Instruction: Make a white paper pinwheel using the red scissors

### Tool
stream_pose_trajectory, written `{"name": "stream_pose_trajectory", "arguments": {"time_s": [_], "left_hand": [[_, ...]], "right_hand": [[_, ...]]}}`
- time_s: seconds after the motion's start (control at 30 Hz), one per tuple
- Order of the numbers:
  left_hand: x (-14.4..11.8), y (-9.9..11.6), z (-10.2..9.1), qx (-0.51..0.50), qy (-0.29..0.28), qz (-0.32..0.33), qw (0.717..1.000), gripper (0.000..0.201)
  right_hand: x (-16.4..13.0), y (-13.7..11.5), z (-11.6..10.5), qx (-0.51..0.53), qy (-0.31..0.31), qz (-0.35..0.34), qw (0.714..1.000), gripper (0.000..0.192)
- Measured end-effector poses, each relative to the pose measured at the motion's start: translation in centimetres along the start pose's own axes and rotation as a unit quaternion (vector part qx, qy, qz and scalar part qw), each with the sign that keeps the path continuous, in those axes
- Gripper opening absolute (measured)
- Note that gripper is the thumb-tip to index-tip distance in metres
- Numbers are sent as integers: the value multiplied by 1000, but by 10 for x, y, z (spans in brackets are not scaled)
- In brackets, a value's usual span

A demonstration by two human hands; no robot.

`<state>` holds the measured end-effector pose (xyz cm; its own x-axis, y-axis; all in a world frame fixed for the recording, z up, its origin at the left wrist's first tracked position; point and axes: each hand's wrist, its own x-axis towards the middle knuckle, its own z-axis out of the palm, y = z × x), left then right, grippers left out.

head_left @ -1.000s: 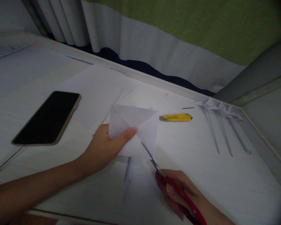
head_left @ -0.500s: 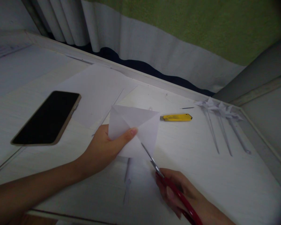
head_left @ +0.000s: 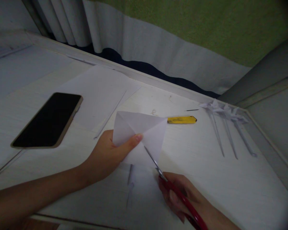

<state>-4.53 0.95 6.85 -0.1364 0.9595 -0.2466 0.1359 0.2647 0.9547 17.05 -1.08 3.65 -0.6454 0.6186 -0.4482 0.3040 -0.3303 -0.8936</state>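
My left hand [head_left: 112,151] pinches a square of white paper [head_left: 151,131] with diagonal creases; the thumb lies on top near its middle, the other fingers hidden beneath. My right hand [head_left: 177,195] is wrapped around the red handles of a pair of scissors [head_left: 188,204]. One blade lies over the paper along the crease toward the lower right corner, its tip just below my left thumb. The other blade is mostly hidden under the sheet.
A phone [head_left: 48,119] lies at left, beside larger white paper sheets [head_left: 100,92]. Behind the square is a yellow utility knife [head_left: 182,119]. Several folded paper pieces on rolled stems [head_left: 227,113] lie at right. A raised ledge [head_left: 144,80] and a curtain [head_left: 158,41] bound the back.
The paper square has shifted slightly right and toward me with my left hand, now covering the utility knife's tip. The scissors have barely moved.
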Motion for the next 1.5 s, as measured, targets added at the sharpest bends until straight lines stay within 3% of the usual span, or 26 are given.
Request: {"name": "stream_pose_trajectory", "arguments": {"time_s": [0.33,0.7,1.27,1.5], "left_hand": [[1,0,0,1,-1,-17,1000,19],[1,-1,-1,-76,-25,-37,996,19],[-1,-4,1,5,-35,-18,999,26],[-1,-4,2,8,-27,-18,999,26]], "right_hand": [[1,0,0,2,18,10,1000,38],[-3,7,-2,-7,40,23,999,39],[3,-2,0,24,-33,1,999,35],[0,2,3,27,-6,15,999,35]]}}
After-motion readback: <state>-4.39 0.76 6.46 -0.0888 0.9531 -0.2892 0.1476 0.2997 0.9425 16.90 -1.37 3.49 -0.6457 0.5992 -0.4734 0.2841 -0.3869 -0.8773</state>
